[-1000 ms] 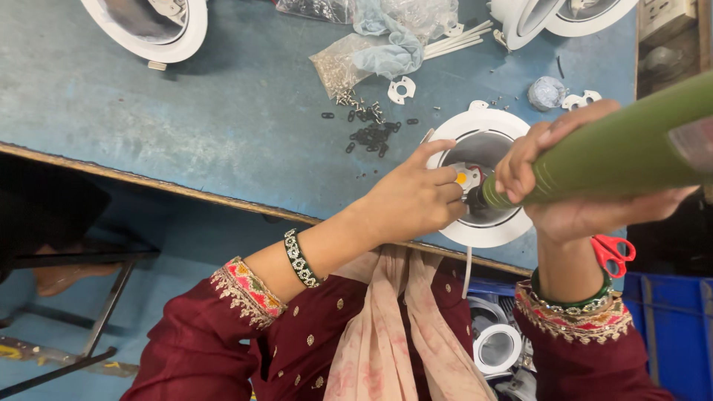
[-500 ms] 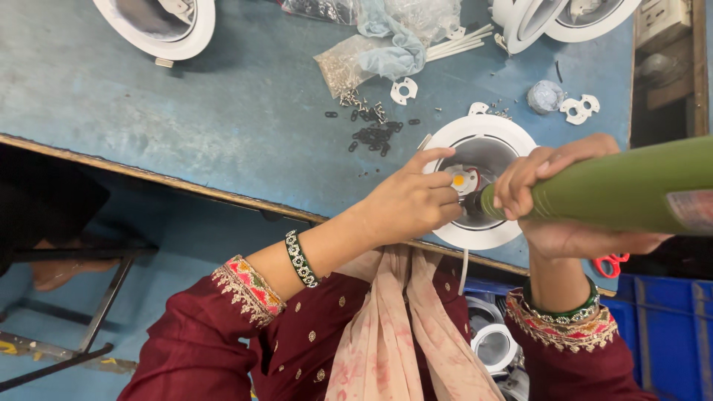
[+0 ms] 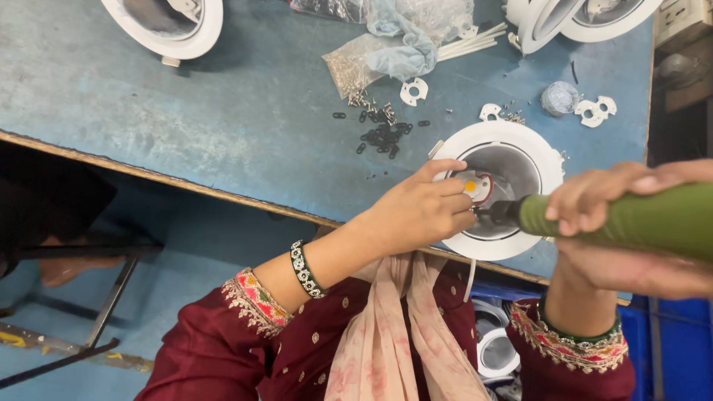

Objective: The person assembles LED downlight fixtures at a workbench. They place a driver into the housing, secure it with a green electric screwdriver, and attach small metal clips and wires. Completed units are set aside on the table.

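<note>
Head view: looks down on a blue table [image 3: 186,126] whose near edge runs across the frame.
Left hand [image 3: 423,212]: curled over the near left rim of a round white lamp housing [image 3: 512,189]; fingers bent and pinched at a small round part with a yellow centre [image 3: 474,186] inside the housing.
Right hand [image 3: 631,230]: wrapped tight around a thick green powered screwdriver [image 3: 631,219], thumb and fingers closed on its barrel.
Screwdriver: lies nearly level, coming in from the right; its dark tip [image 3: 496,214] sits inside the housing, just beside the left fingertips.
Lamp housing: rests on the table at its near edge, right of centre, open side up, grey inside.
Loose parts: a scatter of small black rings [image 3: 382,134] lies just far-left of the housing; flat white brackets [image 3: 414,90] lie beyond them.
Far side: clear plastic bags [image 3: 394,44] of small hardware and thin white rods [image 3: 468,43].
Other housings: one white housing [image 3: 165,26] at the far left, more [image 3: 564,18] at the far right.
Clothing: dark red sleeves with embroidered cuffs, a beaded bracelet [image 3: 301,269] on the left wrist, a pale scarf [image 3: 386,334] hanging between the arms.
</note>
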